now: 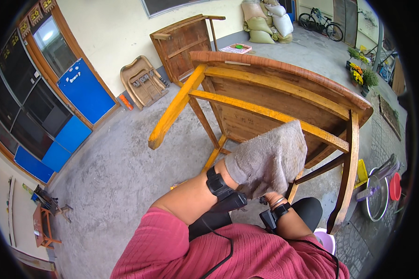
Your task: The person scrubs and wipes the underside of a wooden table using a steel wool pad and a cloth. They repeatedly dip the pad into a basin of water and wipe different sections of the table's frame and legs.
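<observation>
A damp-looking grey cloth (276,157) drapes over my left hand, whose fingers are hidden; my left wrist (226,173), wearing a black strap, shows at the cloth's edge. The cloth lies against the yellow crossbar (244,108) of a wooden table tipped on its side, its underside (244,122) facing me. My right hand (273,197) is just below the cloth's lower edge, mostly hidden, with a bracelet and black strap at the wrist. One yellow leg (174,111) juts out at left, and another (349,167) reaches down at right.
A second upturned wooden table (185,45) and a folded bamboo chair (143,82) lean at the wall. Stuffed sacks (262,28) are stacked behind. At right are a metal basin (376,198), a red basin (395,186) and a yellow object (361,172). A purple-pink tub (326,240) stands near my right elbow.
</observation>
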{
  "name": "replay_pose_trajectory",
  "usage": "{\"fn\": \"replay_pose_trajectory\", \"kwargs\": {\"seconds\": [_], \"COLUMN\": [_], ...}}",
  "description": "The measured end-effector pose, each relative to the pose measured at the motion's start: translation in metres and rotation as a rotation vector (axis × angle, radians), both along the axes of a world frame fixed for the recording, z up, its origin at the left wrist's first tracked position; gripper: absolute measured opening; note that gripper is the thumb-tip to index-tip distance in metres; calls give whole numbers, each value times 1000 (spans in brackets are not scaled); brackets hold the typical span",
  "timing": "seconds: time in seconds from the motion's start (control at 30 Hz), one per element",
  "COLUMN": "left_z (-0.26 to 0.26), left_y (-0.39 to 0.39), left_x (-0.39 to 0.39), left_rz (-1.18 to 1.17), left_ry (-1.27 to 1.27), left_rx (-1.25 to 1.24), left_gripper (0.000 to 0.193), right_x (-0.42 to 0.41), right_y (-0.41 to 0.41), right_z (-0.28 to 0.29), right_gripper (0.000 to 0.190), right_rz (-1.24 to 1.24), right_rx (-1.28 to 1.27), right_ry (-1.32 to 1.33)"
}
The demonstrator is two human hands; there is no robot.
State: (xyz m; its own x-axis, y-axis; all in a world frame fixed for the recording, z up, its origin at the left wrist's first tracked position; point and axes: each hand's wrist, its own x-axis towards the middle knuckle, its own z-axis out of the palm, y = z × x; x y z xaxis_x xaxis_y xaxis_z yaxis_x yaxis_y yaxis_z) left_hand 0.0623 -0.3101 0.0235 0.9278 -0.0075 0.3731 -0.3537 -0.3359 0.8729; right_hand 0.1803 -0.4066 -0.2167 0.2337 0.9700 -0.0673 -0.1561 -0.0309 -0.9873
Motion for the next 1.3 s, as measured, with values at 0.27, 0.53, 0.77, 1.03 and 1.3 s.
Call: {"fn": "replay_pose_trajectory", "kwargs": {"seconds": [0.27, 0.53, 0.77, 1.03, 1.3], "left_z": [-30, -50, 23, -3, 4], "left_y": [48, 116, 188, 203, 198], "left_x": [-15, -143, -204, -213, -210], "left_rz": [44, -16, 1063, 1121, 1155], "left_ry": [302, 718, 220, 595, 593], "left_rx": [1026, 241, 522, 636, 563], "left_gripper": [27, 60, 72, 95, 87], "right_x": [2, 38, 24, -3, -28], "right_y": [-3, 14, 92, 262, 384], "right_z": [-5, 9, 51, 98, 122], "right_gripper": [64, 69, 74, 51, 52], "right_rz": [94, -84, -361, -529, -445], "right_rx": [-43, 148, 529, 565, 702], "right_ry": [-91, -765, -1581, -1578, -871]}}
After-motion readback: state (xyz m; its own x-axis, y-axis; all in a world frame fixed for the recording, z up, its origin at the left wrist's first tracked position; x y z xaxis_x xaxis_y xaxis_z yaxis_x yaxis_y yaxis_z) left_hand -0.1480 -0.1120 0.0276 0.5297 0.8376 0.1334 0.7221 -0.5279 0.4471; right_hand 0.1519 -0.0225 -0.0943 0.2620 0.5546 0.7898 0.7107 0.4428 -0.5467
